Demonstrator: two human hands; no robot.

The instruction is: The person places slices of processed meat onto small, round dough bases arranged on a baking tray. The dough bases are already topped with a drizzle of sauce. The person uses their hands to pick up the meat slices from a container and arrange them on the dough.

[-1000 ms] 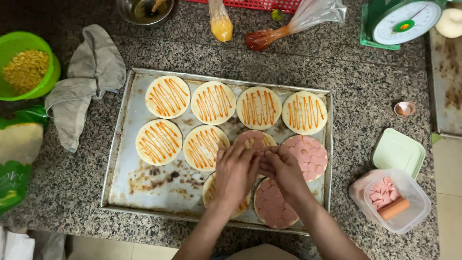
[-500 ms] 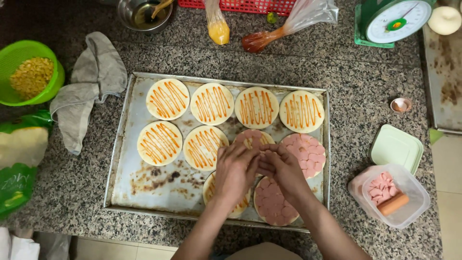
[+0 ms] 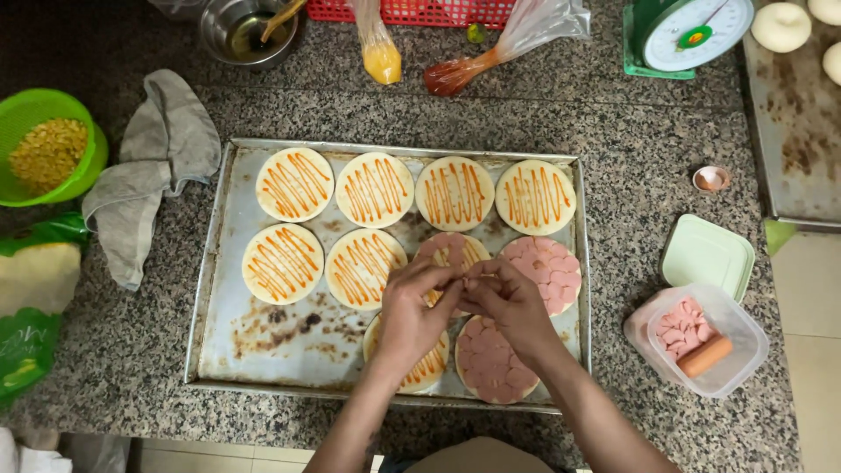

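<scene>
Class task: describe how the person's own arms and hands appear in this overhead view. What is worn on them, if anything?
Both forearms are bare: no sleeves reach into view. The left hand and right hand wear no gloves, and no rings, watch or bracelet can be seen. A faint dark mark shows on the left forearm near the bottom edge; it is too small to tell what it is.

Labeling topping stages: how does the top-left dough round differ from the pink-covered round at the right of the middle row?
The top-left round shows pale dough under orange sauce zigzags; the middle-right round is covered in pink sausage slices. The top-left round lies far from the hands; the middle-right round lies beside the right hand. Both are round, similar in size, flat on the metal tray.
</scene>
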